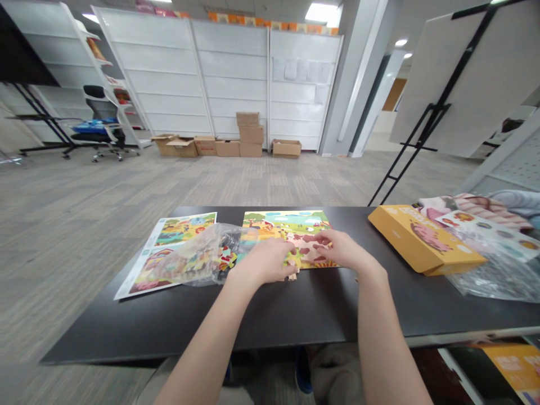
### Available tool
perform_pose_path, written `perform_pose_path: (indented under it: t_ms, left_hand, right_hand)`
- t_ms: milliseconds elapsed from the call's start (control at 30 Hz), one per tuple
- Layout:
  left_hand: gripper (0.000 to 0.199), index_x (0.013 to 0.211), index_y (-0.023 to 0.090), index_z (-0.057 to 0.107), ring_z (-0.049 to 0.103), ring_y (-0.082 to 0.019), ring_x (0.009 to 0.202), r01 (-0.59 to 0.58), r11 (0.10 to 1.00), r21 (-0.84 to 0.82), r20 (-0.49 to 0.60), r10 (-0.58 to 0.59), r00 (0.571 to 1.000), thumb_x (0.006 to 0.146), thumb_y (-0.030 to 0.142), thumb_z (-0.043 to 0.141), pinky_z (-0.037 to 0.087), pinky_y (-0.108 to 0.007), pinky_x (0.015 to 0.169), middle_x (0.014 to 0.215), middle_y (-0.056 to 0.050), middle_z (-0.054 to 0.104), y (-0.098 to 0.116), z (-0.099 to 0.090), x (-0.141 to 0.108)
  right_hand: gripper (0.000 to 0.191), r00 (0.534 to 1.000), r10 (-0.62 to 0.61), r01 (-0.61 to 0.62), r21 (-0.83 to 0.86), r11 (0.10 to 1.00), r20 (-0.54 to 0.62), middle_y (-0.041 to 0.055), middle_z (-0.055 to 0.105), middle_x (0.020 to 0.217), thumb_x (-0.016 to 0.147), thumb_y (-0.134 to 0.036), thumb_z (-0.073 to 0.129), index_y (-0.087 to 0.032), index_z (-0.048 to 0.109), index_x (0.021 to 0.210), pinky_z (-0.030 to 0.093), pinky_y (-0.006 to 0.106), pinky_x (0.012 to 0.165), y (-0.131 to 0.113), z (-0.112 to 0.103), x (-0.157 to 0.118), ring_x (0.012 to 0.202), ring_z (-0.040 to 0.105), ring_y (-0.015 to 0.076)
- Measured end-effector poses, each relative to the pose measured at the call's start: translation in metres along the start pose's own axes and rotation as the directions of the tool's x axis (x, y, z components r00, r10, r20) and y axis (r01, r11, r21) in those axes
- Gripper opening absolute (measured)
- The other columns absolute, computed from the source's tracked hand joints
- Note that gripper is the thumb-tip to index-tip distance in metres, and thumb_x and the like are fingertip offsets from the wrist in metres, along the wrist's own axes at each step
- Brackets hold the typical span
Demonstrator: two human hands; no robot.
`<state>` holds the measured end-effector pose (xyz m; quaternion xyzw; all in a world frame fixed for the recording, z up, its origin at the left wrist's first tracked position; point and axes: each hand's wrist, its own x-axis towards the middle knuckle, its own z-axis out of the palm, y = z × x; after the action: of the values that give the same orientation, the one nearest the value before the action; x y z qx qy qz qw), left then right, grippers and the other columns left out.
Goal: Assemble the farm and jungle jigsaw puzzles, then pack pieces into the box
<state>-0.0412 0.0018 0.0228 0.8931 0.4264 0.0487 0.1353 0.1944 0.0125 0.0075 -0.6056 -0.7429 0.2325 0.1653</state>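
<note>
A colourful farm picture puzzle (295, 219) lies flat on the black table (177, 326). Over its lower left part is my left hand (272, 260), its fingers bent, with small puzzle pieces (292, 276) beside and under the fingertips. My right hand (341, 249) rests at the puzzle's right side, fingers apart and touching the pink and brown cow area. Whether my left fingers grip a piece is hidden. Left of the hands, a clear plastic bag (202, 253) with coloured pieces in it overlaps a printed picture sheet (145, 275).
A yellow box (422, 239) stands on the table's right, beside crumpled clear plastic (498, 275), a sticker sheet (489, 230) and folded cloth (472, 203). Cardboard boxes (251, 135) stand by white shelves across the floor. An easel-like stand (415, 143) is behind the table.
</note>
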Motion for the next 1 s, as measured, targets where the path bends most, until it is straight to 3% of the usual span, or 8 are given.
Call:
perform_pose_path:
  t_ms: [100,267,400,600,733,867,1000]
  left_hand:
    - [0.031,0.117,0.02,0.065,0.064,-0.029,0.11,-0.047,0.998,0.029,-0.075,0.05,0.996,0.09,0.032,0.057,0.051,-0.039,0.093,0.116,-0.011,0.07,0.005,0.008,0.012]
    - [0.027,0.107,0.02,0.066,0.062,-0.028,0.112,-0.12,0.992,0.044,-0.127,0.125,0.984,0.088,0.038,0.066,0.05,-0.038,0.093,0.115,-0.01,0.069,0.014,0.026,0.028]
    - [0.037,0.112,0.019,0.064,0.061,-0.029,0.114,-0.133,0.989,0.067,-0.173,0.143,0.974,0.083,0.04,0.072,0.05,-0.038,0.094,0.119,-0.01,0.068,0.022,0.032,0.033]
    - [0.052,0.128,0.021,0.055,0.061,-0.028,0.118,-0.091,0.995,0.05,-0.18,0.099,0.979,0.084,0.043,0.072,0.051,-0.038,0.095,0.128,-0.008,0.067,0.021,0.035,0.037]
    - [0.045,0.125,0.023,0.056,0.063,-0.027,0.116,-0.089,0.995,0.055,-0.188,0.098,0.977,0.088,0.045,0.068,0.053,-0.037,0.091,0.127,-0.007,0.068,0.017,0.035,0.038]
    - [0.026,0.117,0.022,0.059,0.067,-0.026,0.108,-0.058,0.992,0.108,-0.193,0.078,0.978,0.098,0.038,0.051,0.054,-0.036,0.085,0.117,-0.009,0.071,0.018,0.033,0.037]
    - [0.03,0.108,0.022,0.06,0.065,-0.028,0.111,-0.08,0.988,0.132,-0.161,0.101,0.982,0.091,0.046,0.063,0.054,-0.036,0.085,0.117,-0.01,0.07,0.022,0.028,0.034]
  right_hand:
    - [0.023,0.995,-0.013,0.001,-0.12,0.993,-0.098,0.0097,0.074,0.109,0.085,-0.022,0.062,-0.018,0.074,0.105,0.047,0.03,0.084,0.003,-0.003,0.001,0.101,0.066,0.0249]
    - [0.021,0.999,0.032,-0.029,-0.184,0.982,0.013,0.0113,0.076,0.1,0.09,-0.025,0.059,-0.017,0.074,0.102,0.046,0.028,0.074,0.0,-0.001,0.0,0.089,0.069,0.0241]
    - [0.021,0.999,0.034,-0.032,-0.174,0.984,0.011,0.0117,0.076,0.107,0.091,-0.023,0.058,-0.017,0.073,0.104,0.045,0.027,0.075,-0.003,-0.001,-0.001,0.096,0.068,0.0245]
    - [0.019,0.999,0.044,-0.04,-0.163,0.986,0.018,0.0091,0.076,0.103,0.089,-0.019,0.059,-0.018,0.074,0.1,0.045,0.026,0.076,0.002,-0.002,-0.001,0.092,0.069,0.0224]
    - [0.017,1.0,0.015,-0.014,-0.137,0.991,0.007,0.0064,0.077,0.098,0.088,-0.018,0.059,-0.019,0.074,0.094,0.045,0.024,0.074,0.006,0.0,-0.001,0.09,0.069,0.0199]
    - [0.017,1.0,0.016,-0.015,-0.153,0.988,0.009,0.0074,0.077,0.098,0.088,-0.018,0.058,-0.019,0.074,0.091,0.045,0.024,0.074,0.004,-0.001,-0.001,0.09,0.069,0.0199]
    - [0.017,1.0,0.01,-0.008,-0.153,0.988,0.012,0.0068,0.077,0.098,0.088,-0.018,0.058,-0.019,0.074,0.092,0.045,0.024,0.073,0.004,-0.001,-0.001,0.089,0.068,0.0197]
